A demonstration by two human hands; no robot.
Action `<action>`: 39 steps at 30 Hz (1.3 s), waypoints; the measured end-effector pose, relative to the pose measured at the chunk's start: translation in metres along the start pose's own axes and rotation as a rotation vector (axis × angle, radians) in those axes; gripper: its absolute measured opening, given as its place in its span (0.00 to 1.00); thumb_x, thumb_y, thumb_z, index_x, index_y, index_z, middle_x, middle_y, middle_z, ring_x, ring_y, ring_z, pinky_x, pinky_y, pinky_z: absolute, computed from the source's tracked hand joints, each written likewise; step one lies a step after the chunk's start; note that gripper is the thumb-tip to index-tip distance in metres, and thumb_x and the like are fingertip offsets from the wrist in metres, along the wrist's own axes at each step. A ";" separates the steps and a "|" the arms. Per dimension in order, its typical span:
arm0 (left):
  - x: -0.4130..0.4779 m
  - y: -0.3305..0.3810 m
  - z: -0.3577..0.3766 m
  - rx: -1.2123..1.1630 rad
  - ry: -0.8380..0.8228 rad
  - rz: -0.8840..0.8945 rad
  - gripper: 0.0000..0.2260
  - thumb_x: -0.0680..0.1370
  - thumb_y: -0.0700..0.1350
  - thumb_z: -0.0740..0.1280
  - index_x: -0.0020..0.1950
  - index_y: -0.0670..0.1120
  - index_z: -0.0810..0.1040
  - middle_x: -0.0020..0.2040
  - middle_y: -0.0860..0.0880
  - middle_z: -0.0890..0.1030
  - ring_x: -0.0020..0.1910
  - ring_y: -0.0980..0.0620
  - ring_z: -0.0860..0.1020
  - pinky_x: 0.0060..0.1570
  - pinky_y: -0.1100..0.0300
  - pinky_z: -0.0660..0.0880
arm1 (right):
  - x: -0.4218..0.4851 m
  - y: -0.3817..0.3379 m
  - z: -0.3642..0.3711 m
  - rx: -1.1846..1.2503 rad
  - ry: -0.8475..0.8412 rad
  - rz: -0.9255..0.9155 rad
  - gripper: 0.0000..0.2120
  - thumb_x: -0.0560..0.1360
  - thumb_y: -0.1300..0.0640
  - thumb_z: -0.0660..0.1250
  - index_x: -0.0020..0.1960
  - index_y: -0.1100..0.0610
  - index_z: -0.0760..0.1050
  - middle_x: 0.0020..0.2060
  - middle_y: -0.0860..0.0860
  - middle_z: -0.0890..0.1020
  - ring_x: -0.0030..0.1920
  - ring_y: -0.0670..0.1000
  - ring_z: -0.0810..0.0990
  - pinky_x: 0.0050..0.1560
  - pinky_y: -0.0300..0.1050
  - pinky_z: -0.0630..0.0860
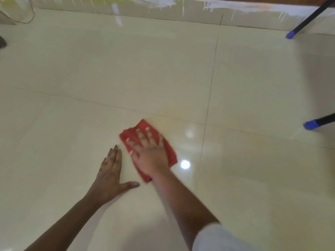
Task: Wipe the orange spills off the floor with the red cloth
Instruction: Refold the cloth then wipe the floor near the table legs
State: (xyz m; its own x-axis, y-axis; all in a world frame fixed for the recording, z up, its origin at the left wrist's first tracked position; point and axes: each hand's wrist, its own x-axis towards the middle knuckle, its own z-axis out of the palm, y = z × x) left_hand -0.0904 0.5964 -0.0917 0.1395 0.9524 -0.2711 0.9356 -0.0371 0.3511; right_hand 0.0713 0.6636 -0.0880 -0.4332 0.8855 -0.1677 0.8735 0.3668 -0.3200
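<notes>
Head view, looking down at a glossy cream tiled floor (pixel 126 69); the wiping step is in hand. The right hand (pixel 150 151) lies flat on the cloth (pixel 143 126), fingers straight and spread, pressing it to the tile rather than pinching it; the cloth is a soft, red, crumpled rectangle near a grout line. The left hand (pixel 108 178) rests flat on bare tile just beside it, fingers together, thumb out, likely as a prop. A faint orange tint (pixel 163 122) shows just beyond the cloth; it is too pale to be sure it is spill. The next move probably calls for pushing the cloth forward over that tint with even pressure; the slick tile should let it glide. 2 dark legs (pixel 311 124) with blue caps stand well apart at right.
</notes>
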 end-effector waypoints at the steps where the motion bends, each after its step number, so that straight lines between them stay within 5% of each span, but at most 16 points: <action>1: -0.012 0.000 0.003 -0.011 -0.009 0.013 0.57 0.59 0.80 0.53 0.75 0.45 0.39 0.75 0.50 0.39 0.73 0.55 0.37 0.72 0.56 0.42 | -0.026 -0.012 0.008 0.023 -0.011 -0.041 0.22 0.79 0.43 0.50 0.72 0.40 0.60 0.76 0.50 0.56 0.76 0.56 0.49 0.70 0.65 0.41; 3: -0.037 0.006 0.009 0.009 -0.038 0.076 0.54 0.63 0.78 0.54 0.75 0.44 0.40 0.76 0.47 0.41 0.74 0.52 0.39 0.71 0.59 0.41 | -0.080 -0.013 0.021 0.028 0.011 -0.018 0.22 0.76 0.42 0.54 0.69 0.40 0.65 0.73 0.49 0.64 0.74 0.56 0.58 0.71 0.65 0.51; 6: -0.058 0.015 0.016 0.017 -0.070 0.074 0.51 0.66 0.76 0.53 0.75 0.42 0.44 0.76 0.45 0.45 0.74 0.52 0.41 0.70 0.64 0.38 | -0.135 0.049 0.017 -0.017 0.146 0.303 0.22 0.75 0.41 0.54 0.68 0.41 0.68 0.70 0.51 0.70 0.70 0.57 0.66 0.67 0.62 0.60; 10: -0.041 0.035 0.017 0.120 -0.065 0.199 0.48 0.69 0.74 0.52 0.75 0.41 0.49 0.76 0.44 0.47 0.75 0.50 0.42 0.71 0.60 0.38 | -0.141 0.125 -0.015 -0.017 0.148 0.742 0.25 0.79 0.40 0.46 0.74 0.39 0.48 0.76 0.50 0.51 0.76 0.57 0.47 0.71 0.64 0.47; 12: -0.032 0.049 0.020 0.169 -0.104 0.292 0.46 0.70 0.73 0.52 0.75 0.41 0.50 0.76 0.43 0.48 0.75 0.49 0.43 0.71 0.56 0.40 | -0.140 0.101 -0.008 -0.033 0.224 0.696 0.25 0.78 0.41 0.47 0.74 0.41 0.56 0.75 0.52 0.58 0.75 0.59 0.54 0.69 0.67 0.53; 14: -0.029 0.064 0.025 0.206 -0.126 0.395 0.45 0.71 0.73 0.52 0.75 0.42 0.51 0.76 0.43 0.48 0.75 0.49 0.43 0.71 0.54 0.42 | -0.157 0.057 0.012 -0.057 0.175 0.461 0.23 0.75 0.42 0.52 0.70 0.42 0.66 0.71 0.52 0.67 0.72 0.59 0.63 0.66 0.66 0.60; 16: -0.029 0.076 0.027 0.213 -0.142 0.460 0.43 0.72 0.72 0.53 0.75 0.42 0.51 0.76 0.43 0.48 0.75 0.49 0.43 0.71 0.54 0.42 | -0.188 0.041 0.023 -0.112 0.093 0.272 0.22 0.76 0.42 0.53 0.69 0.40 0.65 0.71 0.49 0.68 0.72 0.57 0.63 0.69 0.63 0.57; 21: -0.031 0.109 0.043 0.236 -0.200 0.546 0.39 0.75 0.68 0.52 0.74 0.41 0.52 0.76 0.42 0.48 0.75 0.45 0.45 0.70 0.51 0.46 | -0.228 0.119 0.008 -0.115 0.193 0.618 0.22 0.75 0.45 0.52 0.68 0.43 0.69 0.68 0.51 0.72 0.70 0.57 0.66 0.65 0.63 0.62; 25: -0.033 0.120 0.054 0.209 -0.270 0.479 0.34 0.76 0.60 0.52 0.73 0.39 0.51 0.76 0.44 0.41 0.73 0.40 0.42 0.71 0.43 0.51 | -0.246 0.116 0.007 -0.011 0.207 0.816 0.24 0.78 0.45 0.47 0.72 0.46 0.62 0.71 0.53 0.67 0.72 0.60 0.62 0.65 0.67 0.60; 28: -0.024 0.117 0.044 0.171 -0.382 0.474 0.35 0.73 0.58 0.47 0.75 0.42 0.45 0.73 0.48 0.32 0.72 0.42 0.35 0.70 0.41 0.49 | -0.261 0.069 0.023 -0.018 0.144 0.587 0.23 0.79 0.45 0.47 0.73 0.46 0.61 0.72 0.53 0.65 0.73 0.59 0.60 0.67 0.66 0.57; 31: -0.022 0.119 0.028 0.112 -0.405 0.391 0.31 0.74 0.54 0.43 0.74 0.42 0.46 0.71 0.50 0.35 0.71 0.50 0.36 0.72 0.45 0.49 | -0.268 0.049 0.030 0.000 0.074 0.323 0.22 0.79 0.44 0.50 0.72 0.43 0.61 0.74 0.50 0.62 0.75 0.56 0.54 0.70 0.64 0.53; 34: -0.045 0.098 0.020 0.115 -0.312 0.300 0.31 0.74 0.54 0.43 0.74 0.40 0.52 0.74 0.47 0.43 0.73 0.48 0.43 0.70 0.46 0.51 | -0.233 0.051 0.017 0.076 0.076 0.545 0.24 0.79 0.44 0.45 0.74 0.43 0.56 0.75 0.50 0.55 0.75 0.57 0.50 0.70 0.66 0.52; 36: -0.067 0.077 0.021 0.113 -0.312 0.253 0.31 0.75 0.54 0.45 0.74 0.39 0.53 0.75 0.44 0.45 0.73 0.43 0.45 0.68 0.46 0.52 | -0.205 0.048 0.006 0.200 0.034 0.683 0.28 0.76 0.41 0.36 0.75 0.42 0.47 0.75 0.48 0.47 0.75 0.56 0.42 0.70 0.64 0.41; 39: -0.088 0.066 0.023 0.095 -0.327 0.207 0.30 0.75 0.53 0.45 0.74 0.41 0.50 0.75 0.46 0.44 0.73 0.44 0.42 0.70 0.47 0.53 | -0.186 0.014 0.008 0.200 -0.050 0.452 0.27 0.76 0.40 0.36 0.75 0.40 0.49 0.76 0.49 0.46 0.75 0.58 0.39 0.69 0.65 0.36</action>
State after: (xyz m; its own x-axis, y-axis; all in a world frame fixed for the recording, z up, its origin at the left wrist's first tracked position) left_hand -0.0331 0.5036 -0.0649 0.4097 0.7757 -0.4801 0.9007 -0.2605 0.3477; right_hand 0.1616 0.5019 -0.0691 -0.0349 0.9269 -0.3736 0.9189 -0.1172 -0.3767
